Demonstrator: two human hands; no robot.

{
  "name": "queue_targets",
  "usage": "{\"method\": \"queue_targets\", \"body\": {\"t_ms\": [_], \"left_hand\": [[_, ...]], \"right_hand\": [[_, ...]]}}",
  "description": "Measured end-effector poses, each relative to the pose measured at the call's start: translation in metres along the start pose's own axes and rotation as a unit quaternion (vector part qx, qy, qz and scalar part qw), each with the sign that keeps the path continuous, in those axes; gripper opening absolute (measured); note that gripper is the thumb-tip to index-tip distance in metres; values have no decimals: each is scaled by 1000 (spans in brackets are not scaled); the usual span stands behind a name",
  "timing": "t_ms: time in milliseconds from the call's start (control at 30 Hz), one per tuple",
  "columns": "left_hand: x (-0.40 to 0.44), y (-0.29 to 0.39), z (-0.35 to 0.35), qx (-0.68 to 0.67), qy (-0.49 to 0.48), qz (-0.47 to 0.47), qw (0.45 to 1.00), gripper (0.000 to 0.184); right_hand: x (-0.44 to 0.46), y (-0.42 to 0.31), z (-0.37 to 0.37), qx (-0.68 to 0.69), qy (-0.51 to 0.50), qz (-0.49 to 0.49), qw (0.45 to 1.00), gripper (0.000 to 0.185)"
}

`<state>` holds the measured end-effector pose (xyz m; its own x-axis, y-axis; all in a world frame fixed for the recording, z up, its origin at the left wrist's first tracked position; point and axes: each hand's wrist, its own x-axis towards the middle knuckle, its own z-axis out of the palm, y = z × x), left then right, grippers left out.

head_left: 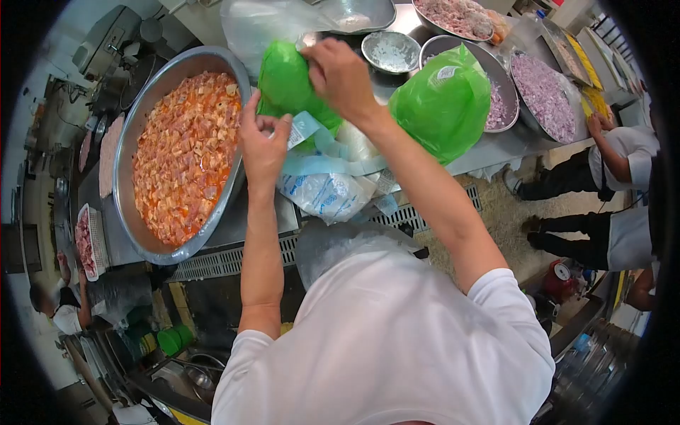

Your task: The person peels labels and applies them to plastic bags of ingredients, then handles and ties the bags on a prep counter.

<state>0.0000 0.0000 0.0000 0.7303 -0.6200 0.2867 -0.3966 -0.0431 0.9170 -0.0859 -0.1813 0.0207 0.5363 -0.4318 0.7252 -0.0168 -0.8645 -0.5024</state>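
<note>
A green plastic bag (pixel 282 79) stands upright in front of me, with something bulky inside that I cannot make out. At its upper right edge my right hand (pixel 341 79) is closed, fingers pinching the plastic. My left hand (pixel 265 145) has its fingers curled at the bag's lower left side, gripping its edge, with the thumb by a light-blue plastic bag (pixel 333 166) with a white label. Below that lies a clear bag with blue print (pixel 327 197), at the counter's front edge. A second green plastic bag (pixel 445 103) stands to the right.
To the left sits a large metal basin (pixel 126 159) of orange-red diced meat. Behind and right are a small metal bowl (pixel 391 53), bowls of chopped purple onion (pixel 544 95) and a bowl of minced meat (pixel 453 15). Co-workers stand at right (pixel 627 159) and far left (pixel 67 312).
</note>
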Motion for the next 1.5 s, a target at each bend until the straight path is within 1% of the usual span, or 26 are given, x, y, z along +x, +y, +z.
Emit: {"method": "queue_targets", "body": {"t_ms": [67,100,167,267,367,400,500,533,567,633,667,733,767,833,933,1033,1067,1167,1200,1300,1333,1400,1433,1467,1500], "left_hand": [[5,0,8,22,-1,21,1000,70],[-7,-2,18,12,-2,1,1000,69],[-2,-5,17,35,-8,13,999,67],[2,9,10,13,34,34,999,68],[9,26,10,102,25,70,992,66],[10,26,10,108,29,71,991,66],[14,29,10,114,42,82,989,63],[13,29,11,109,46,89,989,60],[11,29,11,105,49,96,989,58],[10,37,7,124,53,44,990,49],[11,40,6,133,58,20,989,44],[19,40,3,132,86,99,983,34],[23,40,1,132,100,138,977,29],[29,46,-4,119,103,150,976,25],[40,65,-9,72,111,175,976,21],[38,103,-16,-1,114,179,977,19],[34,119,-19,-27,110,179,977,18],[26,151,-32,-87,86,200,972,21],[24,155,-38,-105,77,208,969,23],[24,157,-58,-228,-42,246,941,32],[22,160,-57,-235,-43,241,941,33],[18,165,-54,-249,-45,226,941,37],[22,158,-51,-300,-64,195,932,39],[23,143,-47,-349,-80,162,920,42],[23,109,-35,-330,-90,135,930,44]], "right_hand": [[-11,-5,-3,40,-19,-30,999,39],[-22,-10,-21,33,-30,-26,999,39],[-19,-17,-31,45,9,-32,998,39],[-20,-15,-24,12,58,-48,997,50],[-27,-23,-18,-134,-39,-111,984,64],[-27,-23,-13,-97,-46,-97,989,73],[-36,-28,-7,-28,13,-60,998,78],[-41,-27,-7,-57,-49,-76,994,78],[-46,-25,-7,-45,-38,-69,996,77],[-50,-21,-5,-18,-16,-57,998,75],[-46,-17,-3,24,28,-30,999,69],[-37,-8,0,108,111,30,988,58],[-33,-3,0,99,79,27,992,51],[-23,-1,-11,79,21,20,996,37],[-3,-16,-27,137,74,3,988,25],[16,-32,-49,209,79,55,973,30],[19,-35,-56,226,35,113,967,37],[15,-19,-49,196,19,102,975,47],[13,-15,-45,238,11,145,960,59],[14,-27,-80,314,-115,281,900,62],[11,-46,-99,402,-98,297,860,56],[-3,-72,-135,461,-22,264,847,46],[-6,-76,-150,491,13,243,836,42],[-6,-73,-168,508,15,261,821,38],[-9,-67,-186,528,17,279,802,34]]}}
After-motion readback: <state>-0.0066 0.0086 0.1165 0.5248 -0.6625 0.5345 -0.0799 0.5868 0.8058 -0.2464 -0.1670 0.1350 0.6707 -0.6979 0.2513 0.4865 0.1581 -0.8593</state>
